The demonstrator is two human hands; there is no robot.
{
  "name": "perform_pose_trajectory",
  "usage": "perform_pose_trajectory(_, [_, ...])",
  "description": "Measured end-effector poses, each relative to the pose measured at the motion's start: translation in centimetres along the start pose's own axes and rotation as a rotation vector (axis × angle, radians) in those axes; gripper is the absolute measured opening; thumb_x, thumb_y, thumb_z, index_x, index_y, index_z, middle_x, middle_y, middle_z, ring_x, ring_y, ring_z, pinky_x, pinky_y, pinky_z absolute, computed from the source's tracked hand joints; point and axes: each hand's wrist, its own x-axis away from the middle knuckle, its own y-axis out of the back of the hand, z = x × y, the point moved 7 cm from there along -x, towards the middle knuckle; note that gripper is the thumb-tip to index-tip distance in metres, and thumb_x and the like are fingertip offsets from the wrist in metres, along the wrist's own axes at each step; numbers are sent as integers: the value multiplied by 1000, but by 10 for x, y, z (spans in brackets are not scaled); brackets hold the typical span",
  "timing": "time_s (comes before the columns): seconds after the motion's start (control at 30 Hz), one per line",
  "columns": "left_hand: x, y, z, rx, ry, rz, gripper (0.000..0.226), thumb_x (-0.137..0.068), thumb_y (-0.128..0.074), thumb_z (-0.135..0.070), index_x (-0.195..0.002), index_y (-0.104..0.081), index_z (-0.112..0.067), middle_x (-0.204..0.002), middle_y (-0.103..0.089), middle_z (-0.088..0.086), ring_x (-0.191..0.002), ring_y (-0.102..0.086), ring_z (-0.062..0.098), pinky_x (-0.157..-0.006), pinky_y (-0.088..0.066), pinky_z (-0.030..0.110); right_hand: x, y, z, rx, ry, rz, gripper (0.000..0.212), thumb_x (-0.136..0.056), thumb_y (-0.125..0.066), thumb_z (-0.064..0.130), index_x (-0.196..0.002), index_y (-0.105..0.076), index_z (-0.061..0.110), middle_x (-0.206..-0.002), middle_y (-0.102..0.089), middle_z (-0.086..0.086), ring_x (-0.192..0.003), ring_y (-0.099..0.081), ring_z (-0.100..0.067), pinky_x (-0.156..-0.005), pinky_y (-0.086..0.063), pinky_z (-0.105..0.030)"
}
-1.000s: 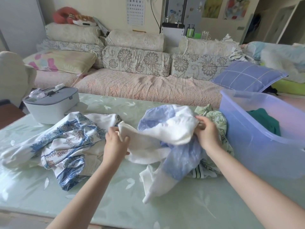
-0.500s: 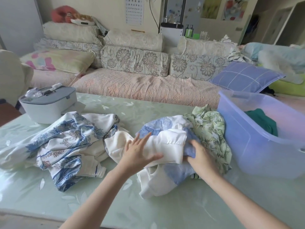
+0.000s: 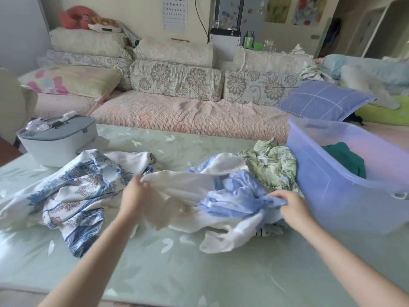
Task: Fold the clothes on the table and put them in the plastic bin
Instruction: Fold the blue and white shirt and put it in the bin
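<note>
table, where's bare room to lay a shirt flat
Near edge of the pale green table, in front of the crumpled clothes. Also the far strip between the grey-lidded white box and translucent purple plastic bin. Crowded: the middle band of clothes.

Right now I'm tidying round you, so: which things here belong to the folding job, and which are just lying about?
Job: white-and-blue garment, blue-patterned garment, green leafy garment, plastic bin, green cloth inside it.
Lying about: grey-lidded box, checked pillow, sofa cushions.
</note>
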Motion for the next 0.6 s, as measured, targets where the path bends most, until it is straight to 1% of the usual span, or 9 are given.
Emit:
perform_pose_trajectory(0.07, [-8, 12, 8, -22, -13, 14, 39, -82, -41, -11, -116, -59, -13, -107, -63, 16, -93, -55, 28, -76, -41, 34, -3, 4, -17, -71, -132, 66, 34, -66, -46, -5, -82, -66, 17, -82, -64, -3, -87, -59, -23, -71, -46, -29])
perform_pose_trajectory(0.13, [-8, 4, 4, -192, -86, 106, 49, -76, -41, 3, -116, -61, -19, -115, -63, 13, -98, -52, 27, -79, -36, 30, 0, 1, -21, -164, -247, 135, 45, -52, -47, 7, -93, -65, 13, -84, -61, -4, -83, -55, -22, -69, -42, -28])
perform_pose_trajectory(0.23, [6, -11, -22, -269, -308, 118, 70, -67, -41, 16, -125, -57, -20, -126, -58, 10, -117, -47, 31, -94, -36, 33, 0, -5, -11, -335, -298, 189, 72, -57, -54, 10, -127, -52, 26, -121, -52, 2, -109, -50, -17, -87, -42, -31])
perform_pose_trajectory(0.3, [22, -24, -48, -237, -482, 152, 68, -70, -42, 15, -128, -56, -20, -132, -55, 8, -122, -46, 27, -102, -36, 32, -6, -4, 5, -361, -209, 138, 63, -72, -59, 14, -133, -50, 29, -134, -45, 7, -119, -43, -12, -97, -36, -31])
perform_pose_trajectory(0.37, [44, -45, -67, -285, -598, 282, 58, -83, -43, 8, -127, -58, -25, -135, -53, -2, -113, -56, 22, -95, -44, 29, -11, 1, 26, -131, -40, 6, 48, -88, -59, 25, -132, -50, 38, -144, -40, 11, -133, -35, -13, -111, -28, -38])
perform_pose_trajectory(0.43, [55, -74, -64, -441, -677, 449, 41, -96, -37, -20, -132, -52, -29, -133, -50, -12, -101, -62, 18, -85, -48, 27, -9, -10, 49, 132, 127, 56, 50, -87, -56, 52, -135, -41, 49, -153, -27, 6, -143, -17, -21, -116, -15, -48])
perform_pose_trajectory(0.5, [59, -105, -35, -700, -681, 665, 64, -88, -15, -51, -145, -33, -27, -150, -32, -5, -131, -41, 20, -103, -35, 32, 1, -39, 57, 401, 163, 318, 59, -83, -42, 69, -138, -33, 52, -156, -19, 5, -146, -4, -23, -117, -1, -51])
perform_pose_trajectory(0.53, [56, -110, -19, -842, -646, 721, 65, -87, -14, -50, -148, -22, -29, -155, -22, -2, -140, -27, 23, -109, -28, 39, 8, -53, 52, 553, 158, 450, 56, -86, -39, 68, -138, -35, 49, -155, -21, 7, -146, -1, -20, -115, 7, -47])
perform_pose_trajectory(0.6, [44, -110, 7, -990, -628, 718, 58, -96, -31, -29, -147, -5, -37, -154, -20, 1, -139, -24, 27, -110, -26, 44, 19, -67, 33, 722, 179, 615, 46, -91, -40, 61, -131, -52, 41, -150, -35, 10, -146, -4, -10, -112, 19, -41])
